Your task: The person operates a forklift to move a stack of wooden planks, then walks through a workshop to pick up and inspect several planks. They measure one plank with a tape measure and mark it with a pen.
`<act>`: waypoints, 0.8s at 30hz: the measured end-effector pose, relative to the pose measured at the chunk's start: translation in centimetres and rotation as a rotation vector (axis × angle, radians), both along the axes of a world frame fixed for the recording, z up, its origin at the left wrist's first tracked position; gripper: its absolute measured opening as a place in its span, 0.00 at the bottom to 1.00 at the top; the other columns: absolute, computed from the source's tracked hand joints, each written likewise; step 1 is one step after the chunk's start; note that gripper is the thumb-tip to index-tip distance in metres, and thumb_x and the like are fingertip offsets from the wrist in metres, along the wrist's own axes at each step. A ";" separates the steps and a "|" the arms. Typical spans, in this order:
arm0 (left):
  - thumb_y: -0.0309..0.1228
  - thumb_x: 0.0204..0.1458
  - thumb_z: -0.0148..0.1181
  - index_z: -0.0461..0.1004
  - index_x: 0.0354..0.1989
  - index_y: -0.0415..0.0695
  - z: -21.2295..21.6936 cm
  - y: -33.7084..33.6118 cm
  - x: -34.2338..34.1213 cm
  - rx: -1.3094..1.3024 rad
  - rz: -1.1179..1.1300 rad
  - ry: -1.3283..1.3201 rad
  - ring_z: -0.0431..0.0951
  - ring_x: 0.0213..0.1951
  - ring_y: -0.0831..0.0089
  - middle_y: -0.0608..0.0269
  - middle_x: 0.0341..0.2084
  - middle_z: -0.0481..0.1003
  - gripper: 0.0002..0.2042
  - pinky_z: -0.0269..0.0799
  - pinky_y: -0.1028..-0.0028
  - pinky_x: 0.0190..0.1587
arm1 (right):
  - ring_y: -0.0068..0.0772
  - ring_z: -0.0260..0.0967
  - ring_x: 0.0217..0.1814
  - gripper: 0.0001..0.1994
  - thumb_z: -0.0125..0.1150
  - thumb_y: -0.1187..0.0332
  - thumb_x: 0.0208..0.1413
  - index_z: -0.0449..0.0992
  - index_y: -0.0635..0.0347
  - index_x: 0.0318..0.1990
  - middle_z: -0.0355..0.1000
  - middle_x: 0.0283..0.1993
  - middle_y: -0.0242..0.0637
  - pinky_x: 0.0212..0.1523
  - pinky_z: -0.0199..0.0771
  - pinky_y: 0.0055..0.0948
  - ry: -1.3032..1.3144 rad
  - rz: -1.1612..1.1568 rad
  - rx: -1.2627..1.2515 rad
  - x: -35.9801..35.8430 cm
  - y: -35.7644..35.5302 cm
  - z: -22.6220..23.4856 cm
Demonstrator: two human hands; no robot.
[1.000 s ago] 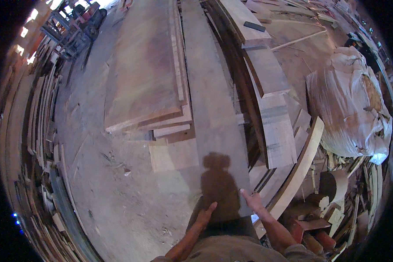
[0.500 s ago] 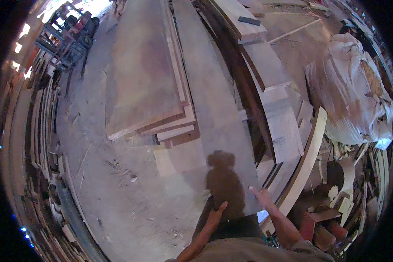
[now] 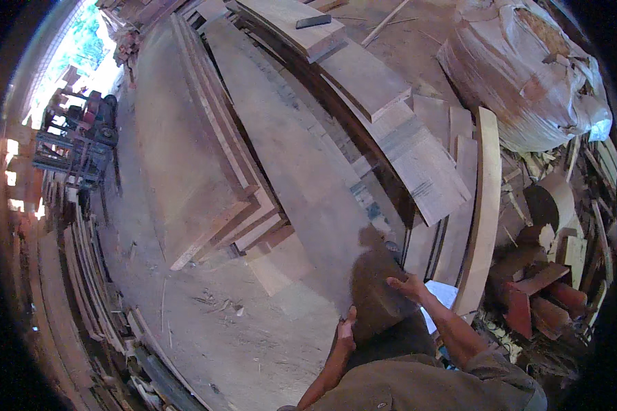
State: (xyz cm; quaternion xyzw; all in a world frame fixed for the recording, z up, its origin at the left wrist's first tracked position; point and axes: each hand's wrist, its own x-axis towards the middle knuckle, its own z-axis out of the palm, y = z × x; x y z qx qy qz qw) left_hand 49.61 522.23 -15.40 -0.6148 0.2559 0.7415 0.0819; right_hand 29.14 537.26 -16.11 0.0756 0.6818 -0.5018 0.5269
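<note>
While the long, flat, grey-brown wooden board (image 3: 291, 157) extends from upper left to lower centre of the frame | bare left hand (image 3: 347, 330) grips board's left edge, near end, thumb uppermost | bare right hand (image 3: 408, 286) grips right edge | stacked thick brown wooden slabs (image 3: 182, 157): upper left | bulging white sack (image 3: 521, 75): upper right

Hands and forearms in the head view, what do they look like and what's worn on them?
The left hand and right hand are bare, with no gloves or rings discernible. The left forearm and right forearm are also uncovered, with no watch visible. On the right, a loose, dull brown sleeve matches the brown top.
</note>
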 end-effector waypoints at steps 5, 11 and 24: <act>0.46 0.48 0.66 0.60 0.62 0.34 -2.8 1.3 0.4 -0.195 -0.059 0.151 0.63 0.59 0.62 0.53 0.59 0.64 0.38 0.57 0.65 0.62 | 0.39 0.75 0.39 0.40 0.64 0.34 0.43 0.76 0.70 0.46 0.77 0.37 0.46 0.39 0.72 0.38 0.210 0.098 0.218 2.4 3.3 -10.1; 0.51 0.48 0.64 0.63 0.58 0.34 -4.1 1.6 -0.3 -0.330 -0.075 0.089 0.71 0.52 0.60 0.54 0.53 0.69 0.37 0.66 0.60 0.55 | 0.35 0.74 0.39 0.34 0.60 0.37 0.48 0.80 0.67 0.39 0.77 0.34 0.42 0.39 0.71 0.38 0.278 0.320 0.281 0.0 1.3 -4.3; 0.53 0.52 0.59 0.66 0.57 0.37 -2.4 3.0 1.3 -0.177 -0.037 0.198 0.74 0.48 0.63 0.55 0.49 0.72 0.34 0.70 0.62 0.51 | 0.39 0.73 0.36 0.40 0.60 0.34 0.44 0.77 0.76 0.36 0.75 0.31 0.47 0.41 0.71 0.39 0.366 0.271 0.276 1.8 3.1 -1.0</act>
